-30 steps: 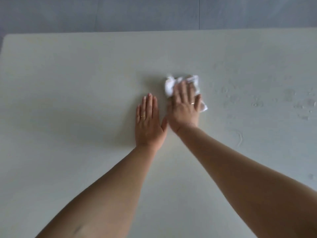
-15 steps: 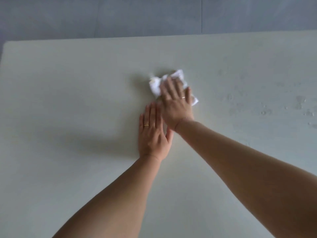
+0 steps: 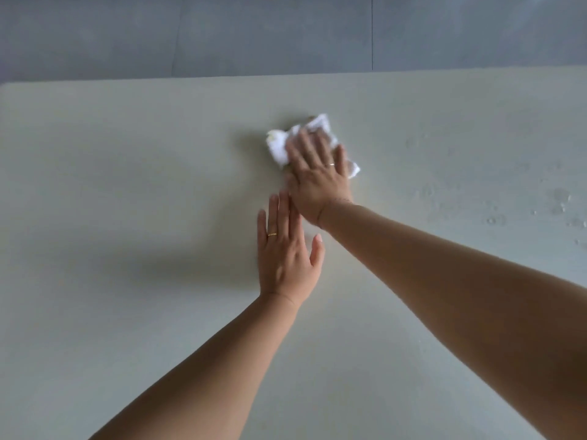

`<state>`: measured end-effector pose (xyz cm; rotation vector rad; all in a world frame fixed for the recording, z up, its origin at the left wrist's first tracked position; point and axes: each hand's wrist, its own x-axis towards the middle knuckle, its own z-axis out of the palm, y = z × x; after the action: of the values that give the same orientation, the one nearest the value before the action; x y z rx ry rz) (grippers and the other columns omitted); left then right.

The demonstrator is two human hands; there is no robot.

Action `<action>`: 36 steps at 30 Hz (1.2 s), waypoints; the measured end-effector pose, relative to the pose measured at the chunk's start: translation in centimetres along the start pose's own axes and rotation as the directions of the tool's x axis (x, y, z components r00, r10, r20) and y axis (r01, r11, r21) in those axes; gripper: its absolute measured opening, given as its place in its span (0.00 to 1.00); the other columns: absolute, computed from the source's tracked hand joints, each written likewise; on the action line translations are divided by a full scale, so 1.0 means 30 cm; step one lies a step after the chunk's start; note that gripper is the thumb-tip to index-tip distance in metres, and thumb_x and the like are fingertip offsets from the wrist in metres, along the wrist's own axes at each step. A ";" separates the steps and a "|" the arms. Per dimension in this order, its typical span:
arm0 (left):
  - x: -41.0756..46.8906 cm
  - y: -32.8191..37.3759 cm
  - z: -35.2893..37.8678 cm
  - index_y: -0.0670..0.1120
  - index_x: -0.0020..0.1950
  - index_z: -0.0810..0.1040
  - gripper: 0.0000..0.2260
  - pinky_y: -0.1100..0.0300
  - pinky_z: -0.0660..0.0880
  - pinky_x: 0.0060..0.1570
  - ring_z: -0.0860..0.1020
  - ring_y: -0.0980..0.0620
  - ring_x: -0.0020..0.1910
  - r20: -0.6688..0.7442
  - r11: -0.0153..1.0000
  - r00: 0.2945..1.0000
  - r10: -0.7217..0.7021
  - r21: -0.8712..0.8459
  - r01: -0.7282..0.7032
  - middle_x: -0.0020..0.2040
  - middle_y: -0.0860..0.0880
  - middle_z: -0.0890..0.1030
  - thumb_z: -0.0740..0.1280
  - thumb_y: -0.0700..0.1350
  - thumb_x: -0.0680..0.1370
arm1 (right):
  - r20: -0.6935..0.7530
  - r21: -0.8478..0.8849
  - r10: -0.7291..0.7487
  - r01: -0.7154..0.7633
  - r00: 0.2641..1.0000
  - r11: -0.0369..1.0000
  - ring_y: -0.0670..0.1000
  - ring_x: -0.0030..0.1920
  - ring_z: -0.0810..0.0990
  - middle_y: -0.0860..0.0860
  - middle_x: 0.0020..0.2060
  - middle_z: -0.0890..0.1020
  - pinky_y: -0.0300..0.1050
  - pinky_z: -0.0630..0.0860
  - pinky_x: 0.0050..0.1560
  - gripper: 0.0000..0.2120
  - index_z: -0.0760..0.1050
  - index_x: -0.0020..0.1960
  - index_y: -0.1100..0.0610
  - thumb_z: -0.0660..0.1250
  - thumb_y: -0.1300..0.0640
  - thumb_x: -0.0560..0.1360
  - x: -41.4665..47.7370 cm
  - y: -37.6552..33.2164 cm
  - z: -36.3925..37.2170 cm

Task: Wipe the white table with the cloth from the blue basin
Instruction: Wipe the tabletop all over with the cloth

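White fabric, the cloth (image 3: 281, 147), was located on the white table (image 3: 127, 192), slightly beyond the table's middle. It was bunched into a crumpled pad and pressed against the surface by the right hand (image 3: 317, 181). The fingers of that hand were extended over the cloth rather than curled around it, so the cloth was pinned by pressure, not gripped. The left hand (image 3: 286, 258) was laid palm-down on the bare surface, fingers straight and holding nothing. It was positioned just nearer the person than the right hand, touching or almost touching its wrist; blur prevented that contact from being confirmed. The cloth's long axis was oriented from far-left to near-right, with one end protruding left of the fingertips and the other beyond the little finger. Water droplets (image 3: 559, 201) were distributed on the table well to the right of the cloth, on the right arm's side. The wiping step was judged to be in progress, and the wet area was judged reachable by a rightward stroke of the right hand, the nearer hand to it. The blue basin was not in view.
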<state>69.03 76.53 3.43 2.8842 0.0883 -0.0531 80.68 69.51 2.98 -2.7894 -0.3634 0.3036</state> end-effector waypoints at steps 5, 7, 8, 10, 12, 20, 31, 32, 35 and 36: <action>0.132 0.036 0.006 0.38 0.75 0.58 0.31 0.50 0.45 0.74 0.56 0.43 0.76 -0.031 1.000 0.999 0.030 0.003 -0.029 0.76 0.40 0.58 0.53 0.56 0.77 | -0.002 -0.088 -0.148 0.147 0.989 0.985 0.49 0.76 0.44 0.45 0.77 0.48 0.52 0.40 0.73 0.26 0.45 0.77 0.46 0.48 0.45 0.81 0.073 0.213 -0.090; 0.169 0.044 0.017 0.40 0.76 0.56 0.32 0.50 0.44 0.74 0.53 0.43 0.76 -0.006 1.000 1.000 0.028 0.009 -0.028 0.77 0.41 0.56 0.51 0.58 0.78 | -0.068 -0.001 0.106 -0.106 0.992 0.994 0.49 0.76 0.43 0.46 0.77 0.48 0.52 0.40 0.74 0.26 0.46 0.77 0.46 0.47 0.45 0.81 0.119 0.287 -0.122; 0.178 0.046 0.024 0.41 0.76 0.55 0.32 0.50 0.44 0.74 0.52 0.44 0.76 0.006 1.000 1.000 0.024 0.018 -0.024 0.77 0.41 0.55 0.50 0.59 0.78 | -0.093 0.037 0.243 -0.240 0.966 0.970 0.49 0.76 0.43 0.46 0.77 0.47 0.53 0.39 0.74 0.26 0.46 0.77 0.47 0.46 0.46 0.81 0.140 0.292 -0.123; 0.186 0.045 0.033 0.41 0.77 0.55 0.33 0.50 0.44 0.75 0.52 0.43 0.77 0.013 0.999 1.000 0.024 0.028 -0.024 0.77 0.41 0.55 0.50 0.59 0.78 | -0.119 0.093 0.440 -0.431 0.890 0.898 0.50 0.76 0.42 0.47 0.77 0.46 0.55 0.37 0.73 0.26 0.46 0.77 0.48 0.47 0.48 0.80 0.178 0.224 -0.103; 0.182 0.045 0.031 0.40 0.76 0.55 0.33 0.48 0.46 0.75 0.53 0.42 0.76 0.036 0.999 0.999 0.031 0.033 -0.032 0.77 0.40 0.57 0.50 0.59 0.76 | -0.103 0.124 0.421 -0.408 0.901 0.904 0.52 0.76 0.41 0.47 0.77 0.46 0.57 0.35 0.72 0.26 0.46 0.77 0.49 0.48 0.50 0.80 0.191 0.106 -0.068; 0.181 0.046 0.037 0.41 0.76 0.58 0.32 0.48 0.50 0.74 0.55 0.43 0.76 0.002 1.000 1.000 0.015 0.013 -0.015 0.76 0.41 0.58 0.52 0.58 0.77 | -0.014 -0.016 -0.063 0.062 0.998 0.998 0.49 0.76 0.44 0.46 0.77 0.48 0.54 0.40 0.74 0.25 0.47 0.77 0.47 0.45 0.45 0.81 0.267 0.191 -0.117; 0.182 0.053 0.028 0.40 0.74 0.63 0.32 0.47 0.52 0.74 0.57 0.43 0.75 0.028 1.000 1.000 -0.006 0.019 0.005 0.76 0.41 0.61 0.52 0.58 0.76 | 0.078 -0.017 -0.220 0.222 0.972 0.975 0.51 0.76 0.43 0.45 0.77 0.48 0.55 0.38 0.73 0.24 0.49 0.76 0.45 0.49 0.46 0.81 0.300 -0.027 -0.057; 0.183 0.052 0.029 0.40 0.75 0.61 0.31 0.47 0.51 0.74 0.56 0.43 0.76 0.024 1.000 1.000 -0.004 0.020 0.004 0.76 0.42 0.59 0.52 0.58 0.76 | 0.073 -0.031 -0.244 0.247 0.967 0.969 0.50 0.76 0.44 0.45 0.77 0.49 0.54 0.39 0.73 0.25 0.49 0.76 0.45 0.48 0.45 0.81 0.305 0.010 -0.070; 0.183 0.046 0.035 0.41 0.76 0.58 0.32 0.48 0.50 0.74 0.54 0.43 0.76 0.016 1.000 1.000 0.006 0.026 -0.006 0.77 0.42 0.57 0.53 0.57 0.77 | -0.015 0.012 -0.081 0.081 0.997 0.997 0.49 0.76 0.44 0.46 0.77 0.48 0.52 0.39 0.73 0.25 0.47 0.77 0.46 0.47 0.45 0.81 0.323 0.176 -0.130; 0.183 0.044 0.038 0.41 0.76 0.58 0.32 0.48 0.50 0.74 0.54 0.43 0.76 0.019 1.000 1.000 0.011 0.027 -0.011 0.77 0.42 0.57 0.53 0.58 0.77 | -0.050 0.044 0.022 -0.020 0.998 0.999 0.49 0.76 0.43 0.47 0.77 0.48 0.52 0.39 0.73 0.26 0.47 0.77 0.47 0.48 0.46 0.81 0.322 0.246 -0.151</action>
<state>74.57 75.26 2.43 2.9109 0.0690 -0.0799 92.51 64.18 3.14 -2.7541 -0.3122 0.2421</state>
